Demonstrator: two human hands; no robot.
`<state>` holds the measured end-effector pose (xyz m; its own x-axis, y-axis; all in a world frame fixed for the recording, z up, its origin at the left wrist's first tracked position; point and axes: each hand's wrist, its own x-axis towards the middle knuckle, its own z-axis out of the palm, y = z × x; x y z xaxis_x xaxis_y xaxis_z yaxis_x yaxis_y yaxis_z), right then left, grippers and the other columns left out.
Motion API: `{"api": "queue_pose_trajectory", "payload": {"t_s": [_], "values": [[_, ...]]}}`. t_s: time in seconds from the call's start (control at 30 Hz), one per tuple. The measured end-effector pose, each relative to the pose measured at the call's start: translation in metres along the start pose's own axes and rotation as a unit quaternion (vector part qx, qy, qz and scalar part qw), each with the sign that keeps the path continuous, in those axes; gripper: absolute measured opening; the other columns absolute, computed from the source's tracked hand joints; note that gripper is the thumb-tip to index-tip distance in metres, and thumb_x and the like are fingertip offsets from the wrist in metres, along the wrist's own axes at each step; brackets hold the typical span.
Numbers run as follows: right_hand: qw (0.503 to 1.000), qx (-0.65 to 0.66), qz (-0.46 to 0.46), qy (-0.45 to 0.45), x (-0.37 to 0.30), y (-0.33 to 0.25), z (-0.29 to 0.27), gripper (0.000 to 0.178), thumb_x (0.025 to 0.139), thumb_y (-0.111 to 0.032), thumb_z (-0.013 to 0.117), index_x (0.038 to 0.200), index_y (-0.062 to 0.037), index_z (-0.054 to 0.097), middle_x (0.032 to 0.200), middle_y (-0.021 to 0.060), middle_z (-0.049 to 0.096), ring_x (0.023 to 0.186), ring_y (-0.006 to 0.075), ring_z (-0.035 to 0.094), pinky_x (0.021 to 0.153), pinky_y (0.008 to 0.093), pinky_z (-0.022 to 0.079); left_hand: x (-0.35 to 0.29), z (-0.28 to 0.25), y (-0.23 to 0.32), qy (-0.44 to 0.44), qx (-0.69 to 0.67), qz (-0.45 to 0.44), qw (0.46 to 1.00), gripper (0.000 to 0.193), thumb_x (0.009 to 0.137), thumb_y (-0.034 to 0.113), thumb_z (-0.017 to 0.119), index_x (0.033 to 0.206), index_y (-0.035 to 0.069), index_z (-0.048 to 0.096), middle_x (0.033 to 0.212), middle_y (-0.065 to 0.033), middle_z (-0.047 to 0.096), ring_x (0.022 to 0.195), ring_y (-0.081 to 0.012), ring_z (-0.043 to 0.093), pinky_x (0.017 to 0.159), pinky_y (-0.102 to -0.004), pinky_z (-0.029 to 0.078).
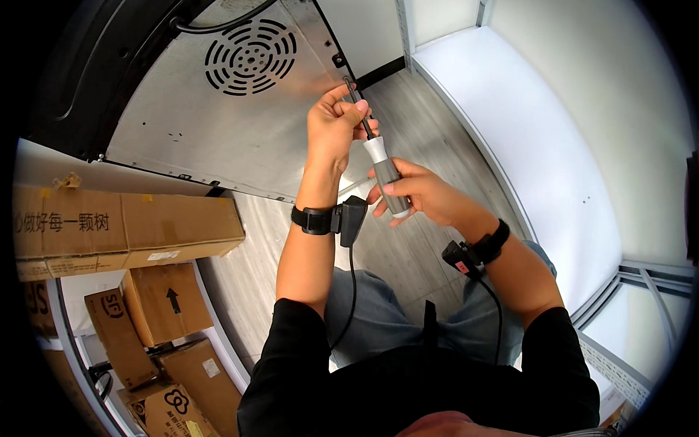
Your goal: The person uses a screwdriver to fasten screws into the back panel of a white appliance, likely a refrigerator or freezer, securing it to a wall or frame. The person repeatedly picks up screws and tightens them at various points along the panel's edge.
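Observation:
A screwdriver (388, 178) with a grey and white handle points up toward the edge of a bare metal back panel (196, 138). My right hand (416, 191) is wrapped round its handle. Close to the tip, my left hand (336, 125) pinches the dark shaft between thumb and fingers. The tip meets the panel's right edge beside my left fingertips; whether it sits in a screw is too small to tell. Round vent slots (251, 60) are cut into the panel, and a black cable (226, 28) runs above them.
Cardboard boxes (167, 302) fill a shelf at the lower left, with a long carton (182, 226) above them. A white shelf (524, 109) on a metal frame stands along the right. Grey wood-look floor (415, 109) lies between. Black cables (354, 284) hang from devices strapped to both wrists.

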<state>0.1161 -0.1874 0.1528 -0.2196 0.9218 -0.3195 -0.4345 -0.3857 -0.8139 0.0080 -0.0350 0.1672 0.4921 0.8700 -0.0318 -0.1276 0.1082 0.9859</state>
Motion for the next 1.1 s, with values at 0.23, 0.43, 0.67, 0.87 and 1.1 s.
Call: {"api": "queue_pose_trajectory", "payload": {"t_s": [0.23,0.43,0.67,0.87,1.1], "values": [[0.993,-0.104,-0.030,0.049,0.002,0.006,-0.009,0.048,0.083,-0.021,0.066,0.121,-0.0009,0.045,0.094,0.0081,0.061,0.080,0.0152,0.062,0.063,0.0319,0.053,-0.003,0.010,0.003,0.024,0.013,-0.010,1.000,0.034,0.086,0.004,0.063,0.116,-0.002,0.049,0.073,-0.0059,0.063,0.059,-0.0162,0.063,0.048,-0.0257,0.051],[0.975,-0.205,-0.004,0.088,0.004,0.000,0.001,0.051,0.081,-0.020,0.068,0.122,-0.0004,0.044,0.093,0.0064,0.060,0.077,0.0121,0.060,0.058,0.0293,0.052,0.000,0.005,-0.001,0.018,0.086,0.010,0.996,0.037,0.085,0.004,0.065,0.117,-0.001,0.049,0.072,-0.0050,0.063,0.056,-0.0148,0.060,0.049,-0.0240,0.050],[0.998,0.020,0.013,-0.064,0.006,0.006,-0.023,0.051,0.082,-0.016,0.066,0.126,-0.0050,0.043,0.111,0.0100,0.056,0.094,0.0201,0.061,0.076,0.0371,0.054,-0.002,0.004,0.004,0.003,0.030,-0.010,1.000,0.034,0.086,0.000,0.060,0.118,-0.002,0.048,0.078,-0.0084,0.066,0.060,-0.0174,0.064,0.051,-0.0266,0.052],[0.990,-0.142,-0.025,0.008,0.011,0.012,-0.021,0.048,0.079,-0.014,0.068,0.121,-0.0033,0.047,0.100,0.0079,0.059,0.086,0.0156,0.060,0.069,0.0337,0.055,-0.004,0.009,0.006,0.013,0.029,-0.016,0.999,0.035,0.085,0.003,0.064,0.116,-0.002,0.049,0.075,-0.0061,0.064,0.061,-0.0175,0.064,0.052,-0.0265,0.051],[0.989,-0.144,-0.016,0.019,0.011,0.010,-0.016,0.053,0.075,-0.020,0.073,0.118,-0.0008,0.048,0.097,0.0084,0.060,0.079,0.0131,0.060,0.058,0.0269,0.051,-0.001,0.009,0.001,0.016,0.069,0.003,0.998,0.035,0.085,0.004,0.065,0.116,-0.002,0.051,0.077,-0.0060,0.064,0.061,-0.0173,0.065,0.050,-0.0249,0.050]]}}
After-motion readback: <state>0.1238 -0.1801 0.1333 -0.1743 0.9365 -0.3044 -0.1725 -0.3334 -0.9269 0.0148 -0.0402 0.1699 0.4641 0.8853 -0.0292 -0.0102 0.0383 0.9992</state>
